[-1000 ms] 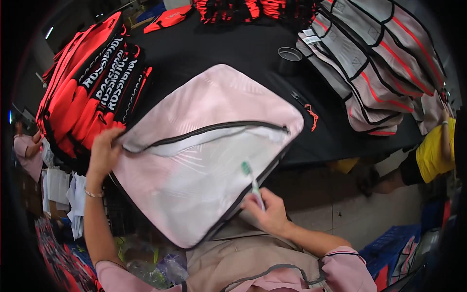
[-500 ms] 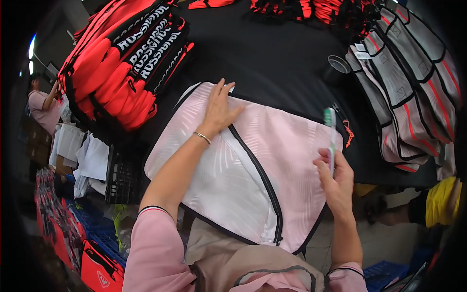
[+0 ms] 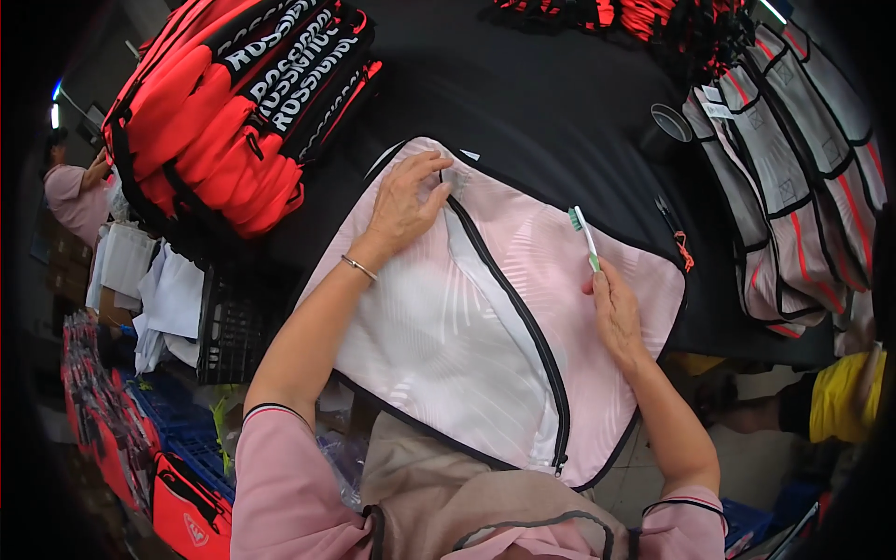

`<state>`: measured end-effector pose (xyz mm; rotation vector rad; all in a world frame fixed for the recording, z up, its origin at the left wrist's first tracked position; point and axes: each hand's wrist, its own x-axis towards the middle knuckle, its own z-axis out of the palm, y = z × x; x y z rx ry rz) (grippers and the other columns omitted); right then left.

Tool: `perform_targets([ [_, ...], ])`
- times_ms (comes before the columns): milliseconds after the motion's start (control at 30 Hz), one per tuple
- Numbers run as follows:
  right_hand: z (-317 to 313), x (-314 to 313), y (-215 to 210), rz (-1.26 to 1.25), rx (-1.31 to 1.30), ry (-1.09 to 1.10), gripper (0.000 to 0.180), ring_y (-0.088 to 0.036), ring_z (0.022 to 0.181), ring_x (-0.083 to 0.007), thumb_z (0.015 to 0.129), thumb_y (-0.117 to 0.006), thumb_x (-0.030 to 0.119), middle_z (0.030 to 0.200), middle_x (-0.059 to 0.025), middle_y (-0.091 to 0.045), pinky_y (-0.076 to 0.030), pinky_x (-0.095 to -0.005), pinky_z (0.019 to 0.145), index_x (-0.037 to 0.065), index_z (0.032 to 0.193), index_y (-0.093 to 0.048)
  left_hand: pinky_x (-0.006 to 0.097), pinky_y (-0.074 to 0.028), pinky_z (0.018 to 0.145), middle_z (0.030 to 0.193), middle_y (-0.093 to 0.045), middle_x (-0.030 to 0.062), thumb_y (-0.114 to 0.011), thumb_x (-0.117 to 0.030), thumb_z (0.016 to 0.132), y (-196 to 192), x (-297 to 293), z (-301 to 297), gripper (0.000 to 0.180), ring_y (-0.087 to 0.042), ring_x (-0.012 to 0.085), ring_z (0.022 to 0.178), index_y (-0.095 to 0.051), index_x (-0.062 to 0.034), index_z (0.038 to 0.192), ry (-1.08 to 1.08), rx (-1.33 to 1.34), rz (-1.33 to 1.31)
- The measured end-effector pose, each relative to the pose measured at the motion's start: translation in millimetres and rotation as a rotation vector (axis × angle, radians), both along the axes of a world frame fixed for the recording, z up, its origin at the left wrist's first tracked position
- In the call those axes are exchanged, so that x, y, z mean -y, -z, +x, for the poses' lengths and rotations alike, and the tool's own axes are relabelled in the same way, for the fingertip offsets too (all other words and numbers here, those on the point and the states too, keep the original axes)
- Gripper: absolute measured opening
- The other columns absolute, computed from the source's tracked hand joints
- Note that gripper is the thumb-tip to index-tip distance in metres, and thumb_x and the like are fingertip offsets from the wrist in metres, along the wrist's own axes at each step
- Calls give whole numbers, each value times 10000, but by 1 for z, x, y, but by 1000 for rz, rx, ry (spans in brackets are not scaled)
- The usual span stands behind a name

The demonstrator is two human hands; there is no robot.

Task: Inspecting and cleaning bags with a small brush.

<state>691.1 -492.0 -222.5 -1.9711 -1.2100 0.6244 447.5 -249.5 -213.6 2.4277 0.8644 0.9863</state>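
Note:
A pale pink and white patterned fabric panel [image 3: 411,327] with black edging lies in front of me, part on the black table and part over my lap. A black zipper [image 3: 509,299] curves down it, its slider near the lower end. At the panel's upper part, beside the zipper's top end, my left hand [image 3: 403,207] rests on the cloth, fingers slightly bent and thumb apart. Over the right half, my right hand [image 3: 618,313] grips a toothbrush [image 3: 584,237] with a white and green handle, its green bristles close above the fabric.
Red and black bags [image 3: 215,121] are stacked at left; grey bags with red stripes [image 3: 793,177] at right. A dark cup [image 3: 668,129] and small thread snips [image 3: 674,233] with an orange cord lie between. A black crate [image 3: 238,322] stands left. Another person [image 3: 75,191] works far left.
My right hand has swung the toothbrush left and tilted it over the panel. My left hand's fingers have bent near the zipper top. The panel has shifted slightly to the right.

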Motion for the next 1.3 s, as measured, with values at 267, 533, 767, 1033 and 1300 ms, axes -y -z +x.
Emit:
perform_targets([
  [267, -76, -90, -31, 118, -104, -66, 413, -638, 793, -285, 966, -471, 91, 892, -185, -634, -497, -384, 762, 54, 1378, -457, 396, -431, 1007, 1208, -650, 128, -617, -115, 821, 33, -29, 29, 328, -582, 310, 1102, -703, -87, 1137, -61, -11, -70],
  [533, -104, -98, 1, -67, 412, -126, 470, -626, 811, -439, 933, -491, 44, 896, -284, -619, -483, -508, 752, 35, 1399, -435, 377, -434, 1006, 1272, -627, 101, -533, -183, 908, 49, -26, 41, 322, -574, 307, 1114, -685, -85, 1175, -128, -91, -47],
  [767, -111, -131, 6, -42, 487, -73, 542, -647, 773, -459, 847, -473, -14, 879, -305, -612, -532, -513, 707, -56, 1383, -402, 408, -431, 997, 1258, -634, 89, -517, -178, 899, 45, -16, 45, 325, -554, 303, 1132, -683, -63, 1154, -169, -71, -36],
  [1033, -122, -126, 10, -36, 479, -126, 523, -643, 768, -487, 832, -454, -27, 826, -336, -612, -514, -531, 689, -99, 1349, -428, 410, -426, 990, 1266, -633, 72, -500, -188, 913, 47, -14, 44, 331, -541, 297, 1148, -677, -47, 1155, -188, -82, -47],
  [1300, -123, -130, 7, 11, 379, -108, 443, -626, 793, -507, 845, -433, -17, 812, -372, -610, -492, -552, 723, -141, 1268, -464, 408, -418, 995, 1286, -621, 70, -501, -182, 913, 46, -13, 42, 330, -528, 291, 1161, -679, -39, 1151, -178, -92, -77],
])
